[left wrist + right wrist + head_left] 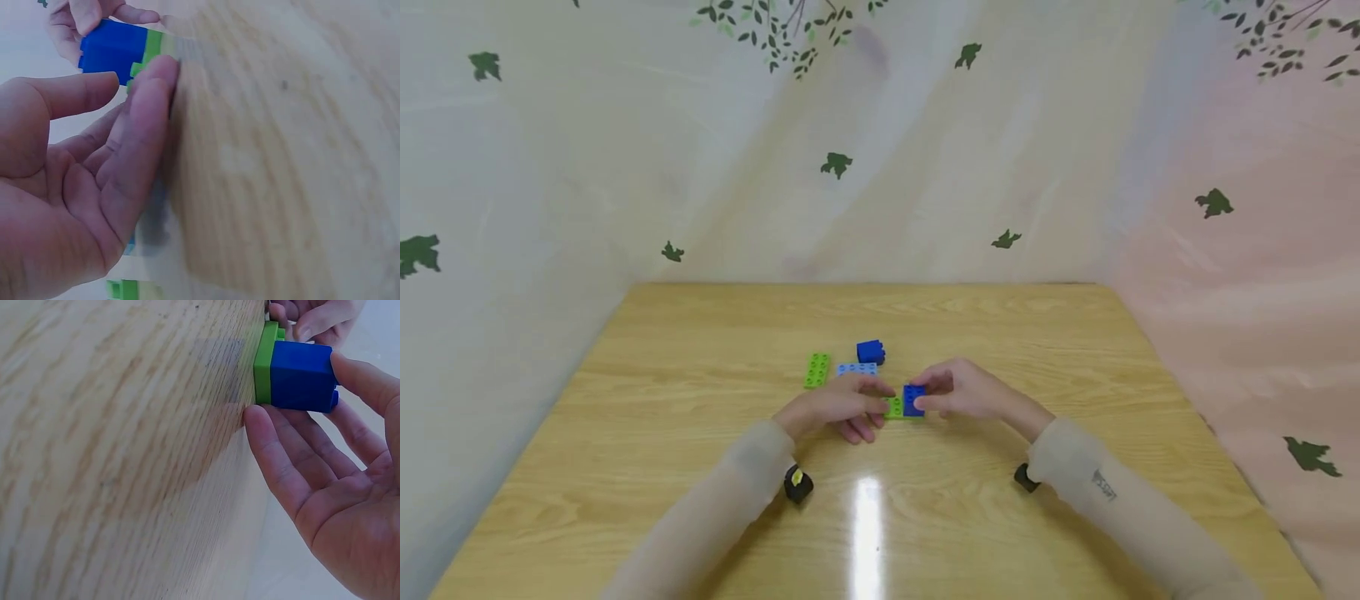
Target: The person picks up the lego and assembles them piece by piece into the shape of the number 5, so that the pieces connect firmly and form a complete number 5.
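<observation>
A dark blue brick (pixel 913 400) stands on the right part of a green studded plate (pixel 894 407), which lies flat on the table. My right hand (pixel 966 390) holds this brick, thumb at its studded top and fingers along its side, as the right wrist view shows. At the plate's left end is my left hand (pixel 846 402), its fingertips beside the plate and low to the wood. In the left wrist view the left thumb (pixel 94 94) is stretched out, apart from the fingers. Whether it touches the plate is hard to tell.
Behind the left hand lies a light blue studded plate (pixel 857 367), partly covered by that hand. Another dark blue brick (pixel 871 352) rests on its side just beyond it. A second green plate (pixel 817 370) lies to the left. The wooden table (pixel 700 350) meets a draped cloth backdrop.
</observation>
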